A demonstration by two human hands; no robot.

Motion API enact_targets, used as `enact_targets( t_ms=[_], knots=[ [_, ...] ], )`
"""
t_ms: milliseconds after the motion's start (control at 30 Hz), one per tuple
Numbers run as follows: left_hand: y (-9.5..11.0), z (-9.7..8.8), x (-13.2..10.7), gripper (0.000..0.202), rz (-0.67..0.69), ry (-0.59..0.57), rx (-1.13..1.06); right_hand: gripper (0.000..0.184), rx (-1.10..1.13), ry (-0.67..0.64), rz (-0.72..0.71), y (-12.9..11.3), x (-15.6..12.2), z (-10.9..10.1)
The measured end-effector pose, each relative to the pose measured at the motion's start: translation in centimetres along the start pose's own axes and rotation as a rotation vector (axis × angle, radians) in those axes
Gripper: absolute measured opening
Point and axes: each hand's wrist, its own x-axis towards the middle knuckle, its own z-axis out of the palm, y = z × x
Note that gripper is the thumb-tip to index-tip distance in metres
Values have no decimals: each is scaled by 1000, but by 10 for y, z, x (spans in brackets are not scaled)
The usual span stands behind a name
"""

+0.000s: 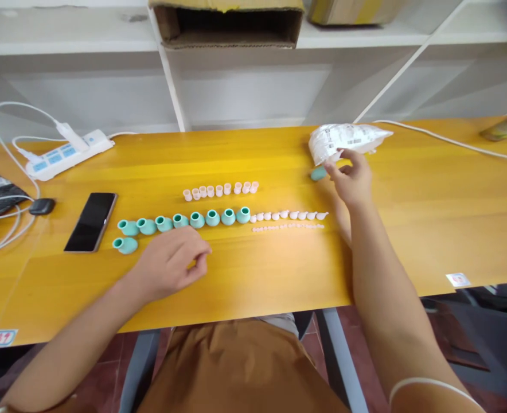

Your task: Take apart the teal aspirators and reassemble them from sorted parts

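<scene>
My left hand (174, 261) hovers or rests just in front of a row of small mint-green pots (197, 219), fingers curled in and nothing visible in them. One more mint-green pot (125, 245) lies tipped at the row's left end. At the back right, my right hand (351, 179) is at the near edge of a white plastic bag (348, 139). Its thumb and forefinger are pinched round a small whitish bit; whether that is a piece or the bag's edge, I cannot tell. Beside the thumb lies a green piece (318, 173), blurred.
Behind the pots stand small pink cups (219, 190) in a row. To the right run small pink spouted pieces (294, 215) and tiny pink bits (288, 227). A phone (90, 222), power strip (70, 154) and cables occupy the left; a cardboard box (227, 40) sits on the shelf.
</scene>
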Motion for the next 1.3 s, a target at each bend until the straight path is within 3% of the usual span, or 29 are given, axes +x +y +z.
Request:
enact_targets(
  t_ms=[133, 233, 267, 333, 467, 533, 600, 733, 900, 1000, 1067, 1200, 1300],
  knots=[
    [2, 39, -4, 30, 33, 55, -108, 23, 86, 39, 177, -15, 3, 2],
    [1, 50, -12, 30, -8, 77, -221, 25, 370, 75, 266, -55, -1, -8],
    [1, 52, -14, 30, -49, 98, -247, 27, 493, 30, 266, -74, -5, -11],
    [-1, 53, -18, 28, -160, 129, -260, 32, 741, -172, 273, -116, -18, -13],
    [-4, 54, -25, 27, -308, 137, -360, 31, 1150, -726, 299, -197, -61, -3],
    [-2, 56, -28, 41, -342, 75, -448, 26, 1293, -873, 296, -224, -85, 7],
    [2, 57, -29, 53, -385, -3, -500, 23, 1367, -908, 288, -240, -104, 16],
    [9, 59, -25, 38, -474, -108, -489, 22, 1250, -879, 239, -244, -121, 27],
    [9, 54, -23, 33, -449, -227, -400, 14, 1105, -805, 204, -237, -121, 30],
    [11, 51, -21, 25, -480, -280, -455, 12, 1142, -784, 226, -240, -126, 32],
    [12, 48, -19, 20, -532, -312, -551, 12, 1259, -793, 332, -243, -130, 33],
    [12, 48, -17, 25, -586, -276, -732, 16, 1449, -843, 516, -248, -134, 34],
    [10, 51, -19, 23, -563, -153, -757, 21, 1518, -833, 552, -248, -134, 36]
  ],
)
